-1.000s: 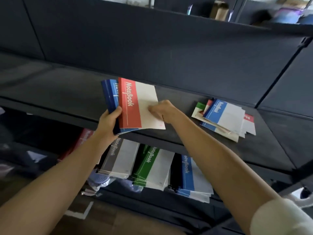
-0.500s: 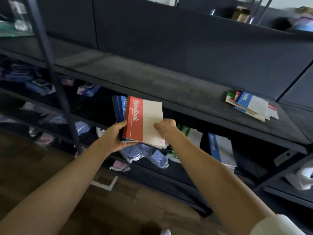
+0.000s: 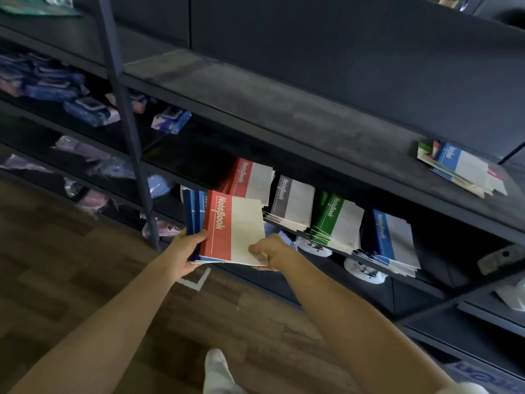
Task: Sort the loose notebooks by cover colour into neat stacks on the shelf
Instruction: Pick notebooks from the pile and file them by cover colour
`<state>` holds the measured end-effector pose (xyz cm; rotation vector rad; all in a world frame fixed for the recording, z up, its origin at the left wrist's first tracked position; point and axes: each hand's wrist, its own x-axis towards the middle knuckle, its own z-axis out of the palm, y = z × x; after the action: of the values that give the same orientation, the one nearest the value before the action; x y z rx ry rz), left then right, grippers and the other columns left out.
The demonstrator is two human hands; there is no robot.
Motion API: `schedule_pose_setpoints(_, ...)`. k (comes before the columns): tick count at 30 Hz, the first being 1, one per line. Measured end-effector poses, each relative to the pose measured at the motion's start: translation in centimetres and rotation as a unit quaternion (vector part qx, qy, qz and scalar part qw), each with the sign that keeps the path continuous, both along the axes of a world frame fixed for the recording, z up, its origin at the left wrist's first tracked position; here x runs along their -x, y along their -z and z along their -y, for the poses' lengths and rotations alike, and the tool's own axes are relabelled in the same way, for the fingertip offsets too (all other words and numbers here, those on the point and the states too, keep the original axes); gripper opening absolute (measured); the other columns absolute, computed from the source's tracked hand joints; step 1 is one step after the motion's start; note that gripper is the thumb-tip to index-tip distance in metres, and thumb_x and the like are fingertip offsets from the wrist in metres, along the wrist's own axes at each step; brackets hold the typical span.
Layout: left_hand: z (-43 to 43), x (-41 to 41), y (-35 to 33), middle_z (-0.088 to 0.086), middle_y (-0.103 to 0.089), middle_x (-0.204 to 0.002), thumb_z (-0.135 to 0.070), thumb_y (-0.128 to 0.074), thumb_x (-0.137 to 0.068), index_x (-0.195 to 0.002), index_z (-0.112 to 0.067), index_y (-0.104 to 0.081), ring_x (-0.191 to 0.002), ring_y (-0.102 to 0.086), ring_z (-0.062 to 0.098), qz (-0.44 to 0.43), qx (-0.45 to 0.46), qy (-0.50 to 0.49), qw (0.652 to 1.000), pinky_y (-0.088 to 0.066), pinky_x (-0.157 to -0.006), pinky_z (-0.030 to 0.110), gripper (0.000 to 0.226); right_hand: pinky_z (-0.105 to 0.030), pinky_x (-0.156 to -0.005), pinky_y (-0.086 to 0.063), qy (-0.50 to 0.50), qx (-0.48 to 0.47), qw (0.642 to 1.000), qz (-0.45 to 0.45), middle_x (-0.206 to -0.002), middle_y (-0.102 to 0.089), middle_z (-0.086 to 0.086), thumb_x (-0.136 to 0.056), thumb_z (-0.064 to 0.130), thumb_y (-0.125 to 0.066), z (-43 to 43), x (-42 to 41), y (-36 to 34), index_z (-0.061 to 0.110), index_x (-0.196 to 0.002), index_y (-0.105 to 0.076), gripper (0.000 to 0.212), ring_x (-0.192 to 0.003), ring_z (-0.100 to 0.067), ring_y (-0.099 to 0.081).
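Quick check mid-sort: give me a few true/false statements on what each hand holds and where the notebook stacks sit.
1. The red notebook tops the held bundle. True.
2. The left hand is empty. False: it grips the bundle; the right hand pinches the red notebook's corner.
3. Left to right stand the red stack, grey stack, green stack, blue stack. True.
4. The upper shelf holds no notebooks. False: a mixed pile lies at its right end.

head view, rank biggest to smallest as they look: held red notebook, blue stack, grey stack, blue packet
1. held red notebook and blue stack: about alike; the notebook is nearer the camera, so unranked.
2. grey stack
3. blue packet
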<state>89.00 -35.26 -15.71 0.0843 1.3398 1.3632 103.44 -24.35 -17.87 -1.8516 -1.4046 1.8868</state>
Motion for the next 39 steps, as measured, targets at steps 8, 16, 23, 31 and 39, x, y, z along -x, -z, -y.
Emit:
schedule_pose_setpoints(8, -6.4, 5.1, 1.4, 0.012, -0.051, -0.114, 0.001, -0.049, -0.094, -0.128, -0.013, -0.041, -0.100, -0.050, 0.027, -0.017, 0.021, -0.040, 0.999, -0.040, -0.091, 0.042, 0.037, -0.033, -0.078, -0.052, 0.063, -0.155, 0.980, 0.107, -0.121, -0.058, -0.014, -0.085, 0.002, -0.050, -8.8, 3.7, 2.8, 0.010, -0.128, -0.036, 0.046, -0.101, -0.032, -0.059)
schedule_pose_setpoints(16, -13.3, 12.5, 2.4, 0.015, -0.049, -0.118, 0.009, -0.049, -0.089, -0.129, -0.010, -0.042, -0.106, -0.047, 0.032, -0.069, 0.074, -0.010, 0.995, -0.039, -0.095, 0.045, 0.045, -0.031, -0.074, -0.046, 0.117, -0.183, 0.964, 0.157, -0.116, -0.060, -0.017, -0.087, -0.006, -0.043, -18.0, 7.9, 4.3, 0.017, -0.138, -0.029, 0.058, -0.098, -0.032, -0.060)
schedule_pose_setpoints(23, -15.2, 15.8, 2.9, 0.014, -0.051, -0.109, 0.008, -0.050, -0.088, -0.120, -0.013, -0.042, -0.105, -0.048, 0.031, -0.044, 0.095, 0.019, 0.994, -0.039, -0.091, 0.044, 0.039, -0.033, -0.078, -0.046, 0.015, -0.203, 0.943, 0.264, -0.116, -0.062, -0.012, -0.091, 0.004, -0.041, -20.2, 10.2, 6.7, 0.018, -0.127, -0.044, 0.039, -0.104, -0.031, -0.060)
schedule_pose_setpoints(31, -16.2, 19.4, 3.3, 0.012, -0.052, -0.108, 0.007, -0.053, -0.087, -0.119, -0.017, -0.043, -0.101, -0.050, 0.029, -0.056, 0.093, 0.105, 0.988, -0.042, -0.088, 0.045, 0.041, -0.041, -0.090, -0.043, -0.071, -0.227, 0.869, 0.433, -0.133, -0.038, -0.015, -0.098, 0.032, -0.041, -19.2, 12.5, 6.9, 0.025, -0.137, -0.034, 0.040, -0.121, -0.031, -0.043)
schedule_pose_setpoints(39, -18.8, 19.2, 2.9, 0.001, -0.055, -0.095, 0.002, -0.057, -0.087, -0.116, -0.018, -0.045, -0.083, -0.052, 0.017, -0.083, 0.021, 0.192, 0.978, -0.040, -0.084, 0.040, 0.037, -0.017, -0.051, -0.042, 0.059, -0.100, 0.991, 0.072, -0.074, -0.061, -0.004, -0.091, 0.033, -0.058, -13.8, 17.1, 3.0, 0.011, -0.097, -0.063, 0.024, -0.061, -0.017, -0.057)
